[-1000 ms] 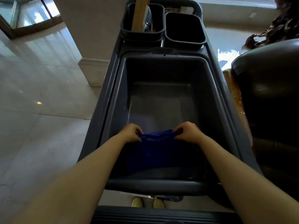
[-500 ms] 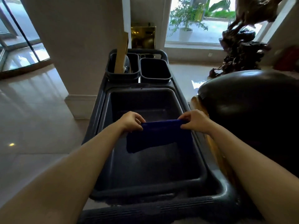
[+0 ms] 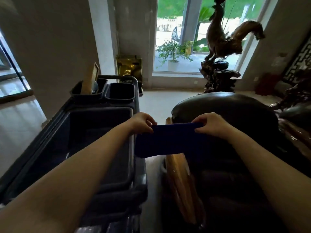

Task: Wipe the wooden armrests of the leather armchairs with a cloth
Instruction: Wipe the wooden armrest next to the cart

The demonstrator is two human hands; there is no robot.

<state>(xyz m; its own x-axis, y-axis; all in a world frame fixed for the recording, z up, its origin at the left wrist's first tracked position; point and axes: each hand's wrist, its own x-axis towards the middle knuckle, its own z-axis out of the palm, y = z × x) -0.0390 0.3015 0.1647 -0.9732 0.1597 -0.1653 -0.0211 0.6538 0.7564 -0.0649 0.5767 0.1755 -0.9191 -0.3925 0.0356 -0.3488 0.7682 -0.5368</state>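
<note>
A dark blue cloth (image 3: 168, 140) hangs stretched between my two hands. My left hand (image 3: 143, 122) pinches its upper left corner and my right hand (image 3: 210, 124) pinches its upper right corner. The cloth is in the air above the gap between the cart and a dark leather armchair (image 3: 227, 111). The armchair's glossy wooden armrest (image 3: 178, 179) runs toward me just below the cloth, apart from it.
A dark grey cleaning cart (image 3: 50, 132) with a deep tub stands on the left, with two small bins (image 3: 119, 93) at its far end. A carved wooden rooster sculpture (image 3: 223, 44) stands behind the armchair by the window. A wall column rises at the left.
Both hands lifted the cloth out of the cart's tub and carried it right, over the armchair's armrest. My view swung up and to the right.
</note>
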